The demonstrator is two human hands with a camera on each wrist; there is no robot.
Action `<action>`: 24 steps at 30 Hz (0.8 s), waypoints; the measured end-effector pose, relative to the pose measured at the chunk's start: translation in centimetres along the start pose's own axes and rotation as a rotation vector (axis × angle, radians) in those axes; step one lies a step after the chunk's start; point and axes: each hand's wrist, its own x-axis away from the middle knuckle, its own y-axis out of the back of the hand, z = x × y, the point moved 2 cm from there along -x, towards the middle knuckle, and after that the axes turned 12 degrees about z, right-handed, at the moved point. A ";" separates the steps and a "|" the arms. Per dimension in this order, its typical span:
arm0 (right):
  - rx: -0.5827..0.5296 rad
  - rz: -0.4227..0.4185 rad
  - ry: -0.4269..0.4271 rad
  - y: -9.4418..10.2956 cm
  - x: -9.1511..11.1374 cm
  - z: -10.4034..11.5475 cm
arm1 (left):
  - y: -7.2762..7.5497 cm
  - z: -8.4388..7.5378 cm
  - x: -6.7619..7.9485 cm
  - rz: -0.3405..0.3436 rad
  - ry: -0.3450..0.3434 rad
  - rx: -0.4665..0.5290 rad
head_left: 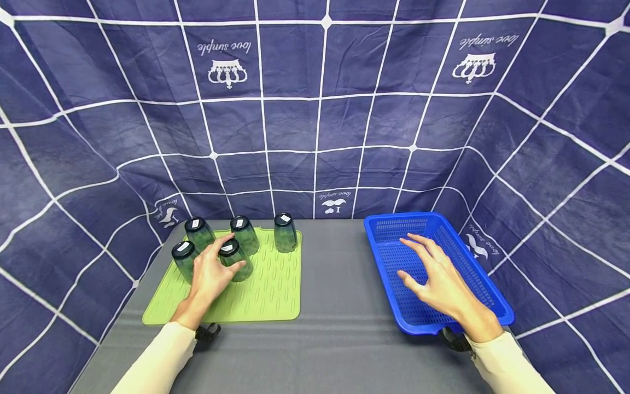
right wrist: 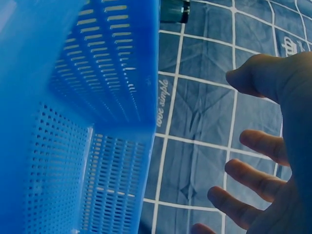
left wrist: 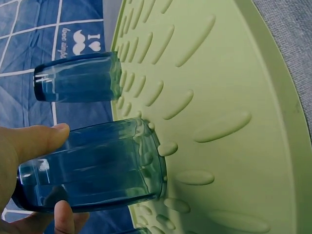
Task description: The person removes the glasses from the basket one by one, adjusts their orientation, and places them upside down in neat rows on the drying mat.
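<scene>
Several blue-green drinking glasses stand upside down on a light green ribbed mat, most with a small white sticker on the base. My left hand grips the front glass near its upturned base, thumb on one side and fingers on the other. In the left wrist view this glass has its rim down at the mat. Two glasses, a front-left one and a back-left one, stand beside that hand. My right hand, fingers spread and holding nothing, hovers over a blue plastic basket.
Behind the gripped glass stands another glass, and one more glass is at the mat's back right corner. A grey tabletop lies between mat and basket. Dark blue checked cloth hangs behind and at both sides.
</scene>
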 end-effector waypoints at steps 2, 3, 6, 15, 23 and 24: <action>0.011 0.009 0.000 0.1 0.0 0.0 | -0.1 0.2 0.0 0.004 0.008 -0.001; 0.016 0.014 -0.001 0.1 0.0 0.0 | -0.1 0.2 -0.1 0.005 0.010 0.000; 0.032 0.023 0.001 0.3 0.0 0.0 | -0.1 0.3 -0.1 0.006 0.010 -0.002; 0.051 0.035 0.000 0.7 -0.2 0.0 | 0.2 -0.3 -0.2 0.083 0.003 -0.086; 0.080 0.035 0.021 0.5 -0.2 0.2 | 1.0 -1.5 -0.1 0.150 0.022 -0.154; 0.085 0.037 0.023 0.5 -0.2 0.2 | 1.2 -1.7 -0.1 0.145 0.015 -0.168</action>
